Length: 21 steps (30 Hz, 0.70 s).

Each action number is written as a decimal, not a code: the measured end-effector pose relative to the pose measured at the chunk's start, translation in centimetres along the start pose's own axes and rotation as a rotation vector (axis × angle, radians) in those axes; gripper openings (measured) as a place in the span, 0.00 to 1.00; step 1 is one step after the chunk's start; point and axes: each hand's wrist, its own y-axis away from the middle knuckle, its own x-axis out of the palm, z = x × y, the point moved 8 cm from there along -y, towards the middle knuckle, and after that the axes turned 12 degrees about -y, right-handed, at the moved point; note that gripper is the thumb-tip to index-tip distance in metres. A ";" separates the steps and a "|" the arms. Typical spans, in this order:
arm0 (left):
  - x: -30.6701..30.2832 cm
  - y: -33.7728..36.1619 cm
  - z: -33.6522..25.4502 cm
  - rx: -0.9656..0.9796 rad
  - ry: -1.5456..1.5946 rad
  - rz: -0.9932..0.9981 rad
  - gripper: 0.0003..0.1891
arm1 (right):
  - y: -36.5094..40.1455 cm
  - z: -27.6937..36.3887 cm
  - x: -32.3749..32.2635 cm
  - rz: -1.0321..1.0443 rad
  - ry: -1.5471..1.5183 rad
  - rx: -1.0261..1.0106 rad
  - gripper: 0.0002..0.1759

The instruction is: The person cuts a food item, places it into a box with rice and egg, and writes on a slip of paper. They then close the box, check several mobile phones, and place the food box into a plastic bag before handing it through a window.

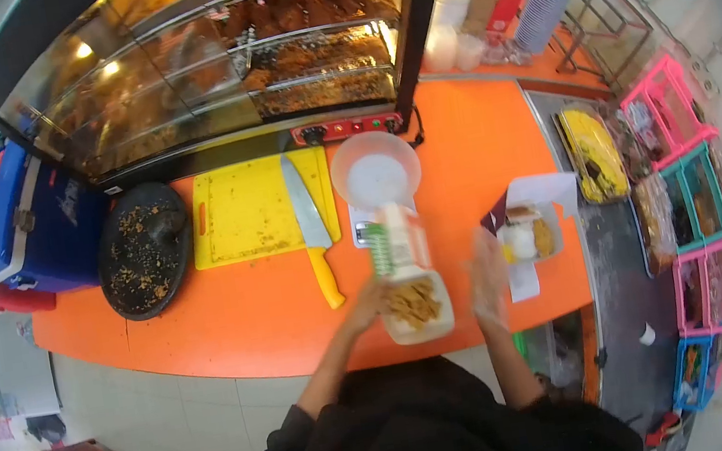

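My left hand (373, 306) grips the left side of an open paper food box (421, 332) near the table's front edge. Golden-brown fried strips (415, 302) lie in the box, and its printed lid (399, 243) is tipped back, slightly blurred. To the right, my right hand (487, 281) wears a clear plastic glove. It is a little smeared by motion, fingers stretched out, holding nothing I can see. Beside it stands a second open box (557, 238) with a white mound like rice. Behind the left box, a round plastic bowl (376, 172) sits on a kitchen scale (360, 233).
A large knife (307, 210) lies across the yellow cutting board (233, 212), its handle over the orange table (236, 323). Left of it are a black stone mortar (142, 258) and a blue cooler (42, 217). A heated display case (198, 72) stands behind; coloured baskets (692, 195) line the right.
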 end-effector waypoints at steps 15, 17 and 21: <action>2.3 8.4 -14.8 0.763 -0.086 -0.229 0.39 | -2.9 10.9 7.2 -0.052 -0.590 -0.133 0.27; -1.0 8.8 -13.2 0.728 0.054 -0.203 0.42 | 0.1 10.5 12.6 0.038 -0.550 -0.085 0.28; -10.7 8.3 -8.0 0.666 0.111 -0.288 0.41 | 7.9 9.9 23.6 0.235 -0.331 -0.113 0.30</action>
